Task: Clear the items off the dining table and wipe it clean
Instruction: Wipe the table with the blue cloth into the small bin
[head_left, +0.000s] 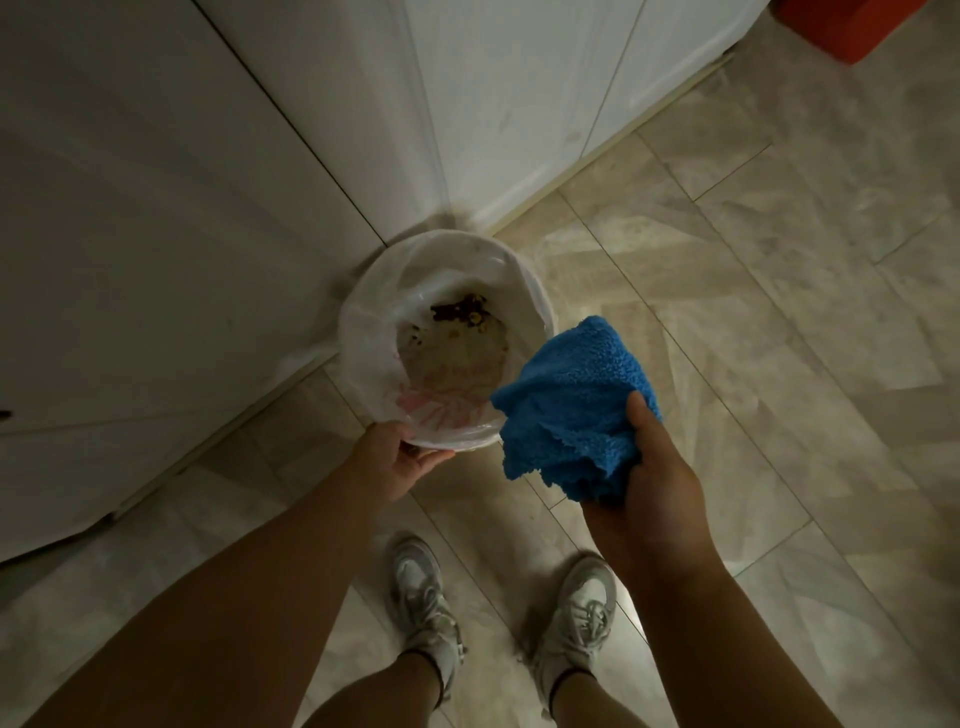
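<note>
Cloth (576, 405): blue, bunched in your right hand (654, 467), beside the bin (441, 343), not over it.
Left hand (400, 462): grips the bin's near rim.
Risk: shaken crumbs could fall past the rim onto floor tiles (779, 312); tugging may tip the bin.

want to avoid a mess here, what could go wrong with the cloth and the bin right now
The blue cloth, bunched in the right hand, hangs beside the bin's rim, not squarely over the opening, so shaken crumbs may land on the tiled floor. The left hand grips the near rim; pulling could tip the bin or slip the liner.
</note>
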